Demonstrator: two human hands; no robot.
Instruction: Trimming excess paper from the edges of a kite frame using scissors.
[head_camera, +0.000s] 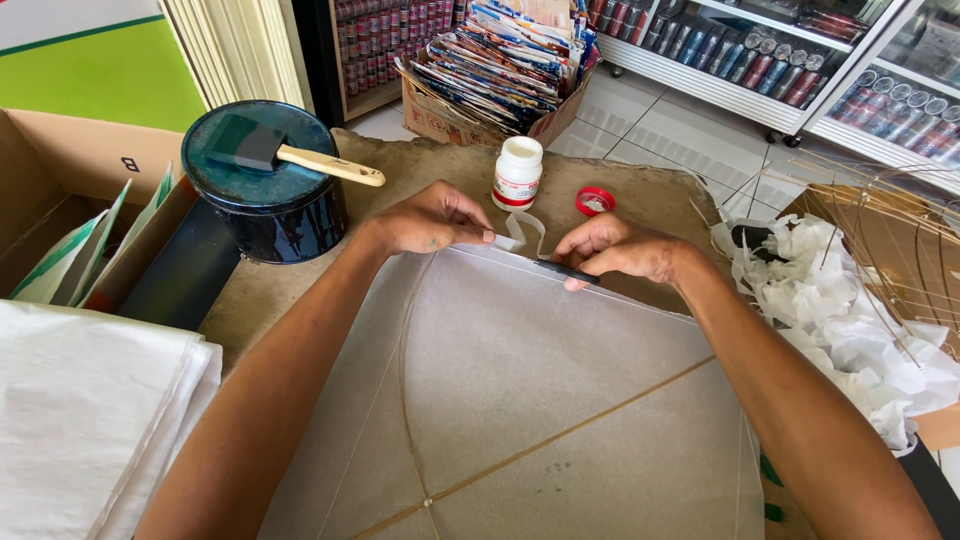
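Observation:
A translucent paper kite (540, 400) with thin bamboo sticks lies flat on the worktable (290, 290) in front of me. My left hand (430, 220) pinches the kite's far edge and a curl of trimmed paper strip (525, 232). My right hand (620, 250) grips a small dark blade (565, 270) laid along that same edge. Both hands sit close together at the kite's top border.
A white glue bottle (518, 172) and its red cap (594, 201) stand just beyond my hands. A dark round tin (268, 190) carries a foam brush (290, 155). White paper scraps (840, 320) and bamboo frames (890, 230) lie at right, stacked paper (80, 400) at left.

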